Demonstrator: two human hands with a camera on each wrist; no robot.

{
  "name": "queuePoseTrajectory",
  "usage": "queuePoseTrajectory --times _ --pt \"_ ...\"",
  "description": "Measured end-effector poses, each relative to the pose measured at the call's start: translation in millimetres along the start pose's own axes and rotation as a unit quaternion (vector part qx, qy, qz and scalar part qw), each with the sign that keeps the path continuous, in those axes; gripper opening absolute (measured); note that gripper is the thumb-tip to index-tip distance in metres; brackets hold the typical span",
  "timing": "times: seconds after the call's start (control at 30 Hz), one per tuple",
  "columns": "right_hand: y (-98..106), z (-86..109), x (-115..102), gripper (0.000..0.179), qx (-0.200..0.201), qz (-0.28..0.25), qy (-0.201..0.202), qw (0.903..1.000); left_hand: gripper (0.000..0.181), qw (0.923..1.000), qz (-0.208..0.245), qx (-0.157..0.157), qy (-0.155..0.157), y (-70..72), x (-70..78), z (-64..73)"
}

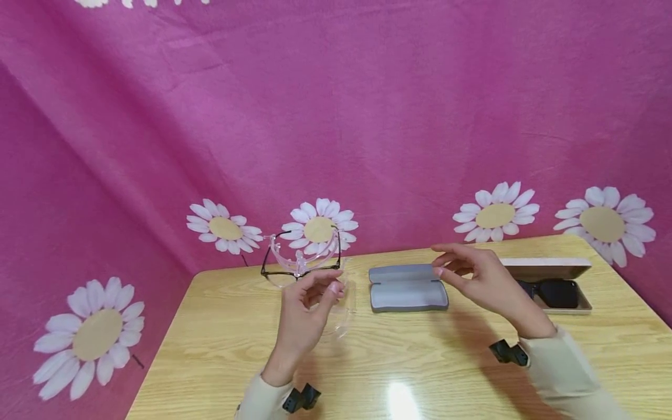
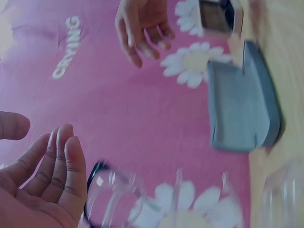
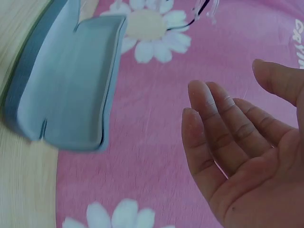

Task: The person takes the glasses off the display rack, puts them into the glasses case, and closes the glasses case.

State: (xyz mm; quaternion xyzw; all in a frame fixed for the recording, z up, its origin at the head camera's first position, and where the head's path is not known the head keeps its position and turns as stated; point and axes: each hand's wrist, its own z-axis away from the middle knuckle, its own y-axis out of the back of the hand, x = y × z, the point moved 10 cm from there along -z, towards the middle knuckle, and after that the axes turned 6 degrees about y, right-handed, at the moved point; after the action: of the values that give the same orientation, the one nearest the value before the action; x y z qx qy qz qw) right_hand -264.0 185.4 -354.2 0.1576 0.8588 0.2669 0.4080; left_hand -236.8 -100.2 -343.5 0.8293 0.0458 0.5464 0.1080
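My left hand (image 1: 304,315) hovers in front of a pair of dark-rimmed eyeglasses (image 1: 263,265), which sit on a clear plastic stand (image 1: 303,261). In the left wrist view, its relaxed fingers hold nothing, and the glasses (image 2: 97,171) lie just beyond the fingertips. A grey glasses case (image 1: 409,298) rests on the table with its lid raised and nothing inside. My right hand (image 1: 485,283) is in the air to the right of that case. Seen from the right wrist, its fingers are loosely extended, apart from the case (image 3: 76,80) and holding nothing.
At the right of the wooden table (image 1: 220,350) stands a second, pale case (image 1: 546,265), lid up, with black sunglasses (image 1: 559,293) in it. A pink cloth (image 1: 399,128) with daisies hangs behind the table.
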Motion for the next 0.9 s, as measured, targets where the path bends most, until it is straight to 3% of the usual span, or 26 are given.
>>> queuePoseTrajectory --times 0.27,0.63,0.77,0.9 --pt "-23.1 -13.0 -13.7 0.039 -0.023 -0.018 -0.022 0.9993 0.019 0.9962 -0.013 0.086 -0.001 59.3 5.2 -2.6" --pt "-49.8 -29.2 -32.1 0.038 -0.018 -0.073 -0.027 0.9968 0.023 0.9792 -0.041 0.199 -0.004 127.5 5.3 -4.0" --pt "-59.7 -36.0 -37.3 0.037 -0.017 -0.081 -0.028 0.9962 0.026 0.9761 -0.057 0.207 0.036 146.6 -6.9 -8.0" --pt "-71.0 -41.9 -40.7 0.039 -0.025 -0.088 -0.036 0.9951 0.035 0.9757 -0.087 0.164 0.116 154.2 -27.4 -13.6"
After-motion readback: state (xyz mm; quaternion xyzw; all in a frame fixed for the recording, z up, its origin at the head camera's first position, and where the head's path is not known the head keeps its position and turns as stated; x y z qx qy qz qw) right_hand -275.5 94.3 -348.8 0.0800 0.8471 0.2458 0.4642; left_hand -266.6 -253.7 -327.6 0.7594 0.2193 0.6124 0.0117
